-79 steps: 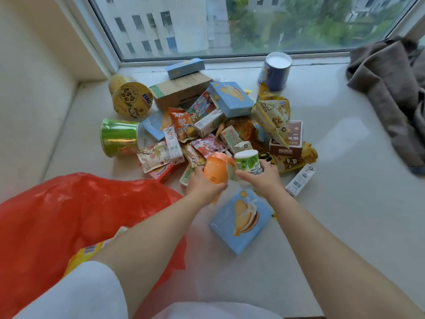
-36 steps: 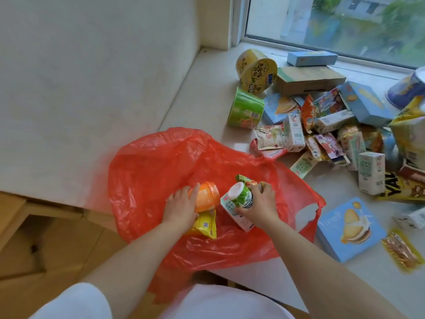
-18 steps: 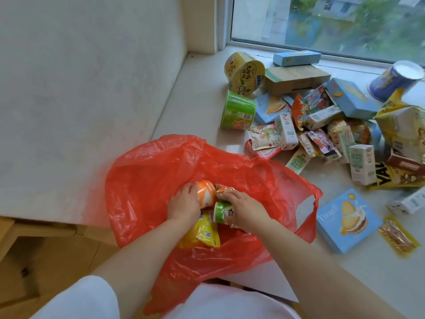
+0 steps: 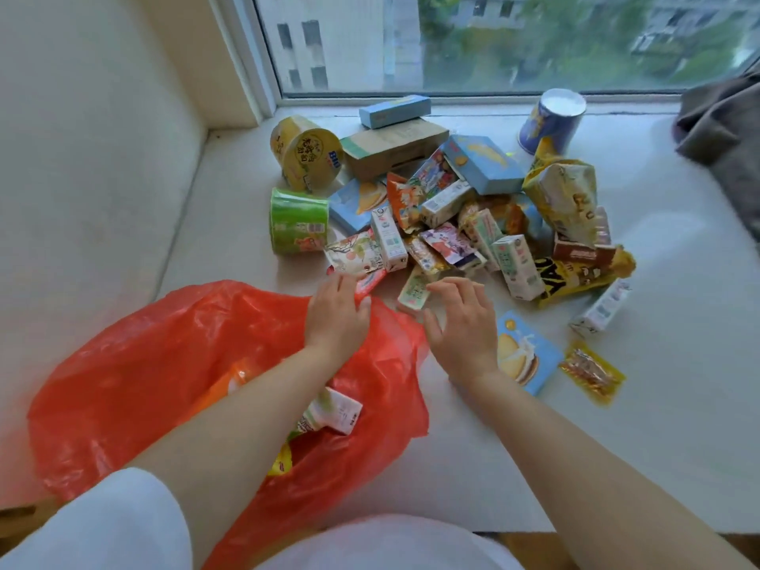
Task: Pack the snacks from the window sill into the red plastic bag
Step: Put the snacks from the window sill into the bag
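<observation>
Sill [image 4: 678,364] of pale stone fills our view, running under the window. At eight o'clock we see the red plastic bag [image 4: 144,364] slumped open over the near edge, a small white carton [image 4: 335,413] and a yellow packet [image 4: 281,462] lying inside it. At twelve o'clock the snack pile [image 4: 448,211] spreads out: yellow cup [image 4: 310,152] and green cup [image 4: 298,222] on their sides at eleven, blue tub [image 4: 549,119] upright at one. A blue biscuit box [image 4: 530,355] lies flat at four o'clock. Our left hand [image 4: 337,314] rests on the bag's far rim, fingers straight, touching a red packet [image 4: 370,281]. Our right hand [image 4: 462,322] hovers spread wide, fingertips at a small green sachet [image 4: 415,296], gripping nothing.
</observation>
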Demonstrator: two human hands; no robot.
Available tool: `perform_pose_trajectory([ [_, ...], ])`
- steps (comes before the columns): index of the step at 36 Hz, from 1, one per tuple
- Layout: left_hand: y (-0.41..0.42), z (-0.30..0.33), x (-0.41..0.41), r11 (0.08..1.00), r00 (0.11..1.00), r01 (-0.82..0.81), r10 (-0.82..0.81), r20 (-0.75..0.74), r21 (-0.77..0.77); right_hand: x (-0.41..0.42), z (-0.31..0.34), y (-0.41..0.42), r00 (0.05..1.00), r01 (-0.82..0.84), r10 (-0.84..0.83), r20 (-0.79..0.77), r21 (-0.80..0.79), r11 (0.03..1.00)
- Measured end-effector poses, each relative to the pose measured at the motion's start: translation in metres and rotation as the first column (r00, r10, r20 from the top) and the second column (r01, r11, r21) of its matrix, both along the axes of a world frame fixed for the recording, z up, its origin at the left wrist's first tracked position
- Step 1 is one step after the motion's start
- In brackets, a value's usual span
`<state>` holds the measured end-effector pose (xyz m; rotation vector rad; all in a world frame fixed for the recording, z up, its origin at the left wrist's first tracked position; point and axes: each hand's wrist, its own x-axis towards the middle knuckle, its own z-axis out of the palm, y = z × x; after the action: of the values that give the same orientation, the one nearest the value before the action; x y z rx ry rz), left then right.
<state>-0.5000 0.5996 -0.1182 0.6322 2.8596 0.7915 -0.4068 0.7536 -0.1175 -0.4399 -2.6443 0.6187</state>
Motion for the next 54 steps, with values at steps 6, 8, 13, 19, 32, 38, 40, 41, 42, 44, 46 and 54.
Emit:
perform_pose_trajectory([
  [6, 0.070, 0.006, -0.006, 0.988, 0.999, 0.018, -0.013, 0.033, -0.150, 0.008, -0.012, 0.068, 0.973, 0.084, -0.074, 0.221, -0.035, 0.996],
  [8, 0.087, 0.005, -0.009, 0.979, 1.000, 0.016, -0.011, 0.028, -0.205, 0.006, -0.016, 0.086, 0.960, 0.080, -0.067, 0.273, -0.033, 0.996],
  [13, 0.118, -0.007, -0.021, 0.951, 1.000, 0.021, -0.019, 0.010, -0.307, -0.007, -0.025, 0.124, 0.915, 0.026, 0.000, 0.404, -0.058, 0.998],
  [19, 0.139, -0.027, -0.044, 0.868, 0.989, 0.137, -0.150, 0.011, -0.477, -0.037, -0.038, 0.154, 0.822, -0.068, 0.055, 0.567, 0.002, 0.998],
  [32, 0.164, -0.074, -0.102, 0.660, 0.893, 0.383, -0.443, 0.077, -0.647, -0.106, -0.070, 0.159, 0.721, -0.339, -0.061, 0.690, 0.428, 0.838],
  [38, 0.173, -0.081, -0.115, 0.602, 0.837, 0.397, -0.547, 0.006, -0.693, -0.138, -0.079, 0.171, 0.685, -0.323, -0.025, 0.728, 0.335, 0.885],
  [40, 0.175, -0.082, -0.117, 0.628, 0.840, 0.428, -0.542, 0.030, -0.650, -0.147, -0.079, 0.177, 0.670, -0.358, 0.032, 0.741, 0.285, 0.889],
  [41, 0.176, -0.082, -0.118, 0.652, 0.847, 0.439, -0.529, 0.043, -0.618, -0.150, -0.079, 0.180, 0.650, -0.391, 0.053, 0.758, 0.274, 0.879],
  [42, 0.177, -0.083, -0.119, 0.676, 0.856, 0.445, -0.515, 0.055, -0.587, -0.153, -0.078, 0.183, 0.625, -0.430, 0.070, 0.778, 0.268, 0.862],
  [44, 0.180, -0.083, -0.121, 0.706, 0.865, 0.453, -0.496, 0.075, -0.544, -0.157, -0.076, 0.190, 0.590, -0.487, 0.100, 0.801, 0.255, 0.835],
  [46, 0.182, -0.084, -0.123, 0.719, 0.870, 0.457, -0.484, 0.094, -0.524, -0.160, -0.076, 0.196, 0.590, -0.503, 0.152, 0.793, 0.214, 0.837],
  [54, 0.179, -0.083, -0.123, 0.792, 0.901, 0.425, -0.418, 0.119, -0.437, -0.160, -0.072, 0.203, 0.688, -0.475, 0.249, 0.681, 0.165, 0.864],
])
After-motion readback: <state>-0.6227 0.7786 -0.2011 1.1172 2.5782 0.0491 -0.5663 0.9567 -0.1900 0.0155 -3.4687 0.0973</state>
